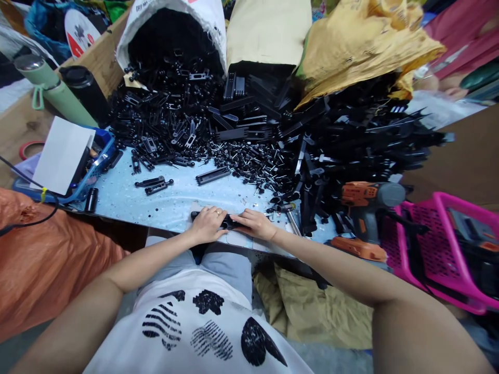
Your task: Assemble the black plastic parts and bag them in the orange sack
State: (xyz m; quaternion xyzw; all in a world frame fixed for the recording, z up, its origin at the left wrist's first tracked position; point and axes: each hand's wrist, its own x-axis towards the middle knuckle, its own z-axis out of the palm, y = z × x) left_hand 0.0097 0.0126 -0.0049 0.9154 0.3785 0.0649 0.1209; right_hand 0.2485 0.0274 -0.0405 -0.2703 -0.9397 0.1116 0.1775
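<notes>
At the near edge of the light-blue work surface (171, 202), my left hand (208, 224) is closed over a long black plastic part (227, 222). My right hand (256, 223) grips the same part at its right end, fingers pressed on top. Much of the part is hidden under my fingers. Just beyond my hands lies a black slotted bar (213, 175). Farther left are two small black arms (159, 185) with rounded ends. A heap of small pins and screws (253, 158) spreads behind the bar. Right of my right hand rests a metal-headed tool (290, 215).
Large piles of black parts (167, 124) spill from a white sack (175, 8), a cream sack (268, 31) and a yellow sack (370, 41). An orange cordless drill (360, 218) stands at right by a pink basket (436, 244). A blue tray (103, 156) and tumblers (86, 93) are left.
</notes>
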